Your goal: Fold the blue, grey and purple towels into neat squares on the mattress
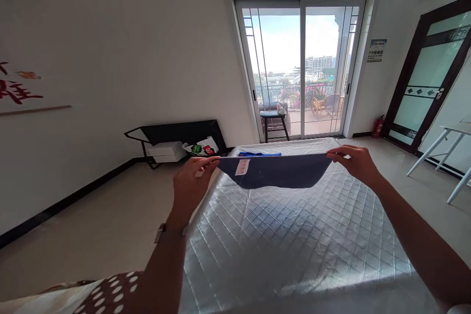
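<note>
A dark navy cloth [279, 171] is stretched between both hands above the table, its top edge straight and its lower edge sagging in a curve. It bears a white label with red writing near its left end. My left hand [193, 181] pinches the left upper corner between thumb and fingers. At the right upper corner, my right hand [355, 162] pinches the cloth the same way. Below lies a table with a silvery quilted cover [294, 235]. A bright blue item [259, 154] rests near its far end, partly hidden behind the cloth.
A black rack [176, 132] by the left wall holds white boxes [165, 151] and a printed bag [202, 148]. Sliding glass doors [301, 68] stand beyond the table. At right are a white stool [447, 144], a fire extinguisher [378, 126] and a dark-framed door [423, 78].
</note>
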The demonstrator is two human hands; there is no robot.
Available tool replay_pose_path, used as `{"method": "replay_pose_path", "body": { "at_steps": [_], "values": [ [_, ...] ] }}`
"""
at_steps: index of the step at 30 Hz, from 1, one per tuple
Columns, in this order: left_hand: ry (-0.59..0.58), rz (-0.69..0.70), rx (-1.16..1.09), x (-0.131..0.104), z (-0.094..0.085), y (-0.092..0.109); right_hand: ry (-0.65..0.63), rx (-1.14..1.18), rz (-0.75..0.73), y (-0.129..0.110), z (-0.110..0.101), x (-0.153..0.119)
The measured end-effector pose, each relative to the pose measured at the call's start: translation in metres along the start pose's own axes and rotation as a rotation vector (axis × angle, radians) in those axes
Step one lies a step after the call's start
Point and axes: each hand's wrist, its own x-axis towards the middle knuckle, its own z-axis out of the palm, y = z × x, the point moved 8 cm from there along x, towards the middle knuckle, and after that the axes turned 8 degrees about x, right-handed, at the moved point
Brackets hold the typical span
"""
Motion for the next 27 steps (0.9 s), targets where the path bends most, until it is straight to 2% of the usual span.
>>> {"method": "replay_pose_path", "body": {
  "at_steps": [3, 5, 9, 12, 14, 17, 22, 25, 27],
  "values": [
    [-0.033, 0.023, -0.037, -0.052, 0.002, -0.005, -0.085, 0.056, -0.032, 0.004, 0.018, -0.042],
    [-0.147, 0.025, -0.054, -0.105, 0.021, -0.013, -0.18, 0.115, 0.012, 0.022, 0.043, -0.086],
    [-0.42, -0.049, -0.146, -0.215, 0.073, -0.026, -0.242, 0.02, 0.277, 0.075, 0.087, -0.174],
    [-0.558, -0.145, -0.184, -0.266, 0.093, -0.03, -0.257, -0.047, 0.369, 0.093, 0.099, -0.214],
    [-0.583, -0.176, -0.19, -0.28, 0.092, -0.03, -0.264, -0.062, 0.395, 0.094, 0.099, -0.228],
    [-0.59, -0.191, -0.16, -0.288, 0.083, -0.031, -0.281, -0.079, 0.431, 0.093, 0.095, -0.243],
    [-0.621, -0.152, -0.07, -0.308, 0.076, -0.038, -0.311, -0.076, 0.45, 0.091, 0.098, -0.263],
    [-0.638, -0.146, 0.021, -0.317, 0.075, -0.046, -0.318, -0.064, 0.439, 0.093, 0.105, -0.26],
    [-0.625, -0.154, 0.085, -0.312, 0.075, -0.043, -0.315, -0.046, 0.422, 0.092, 0.111, -0.247]
  ]
}}
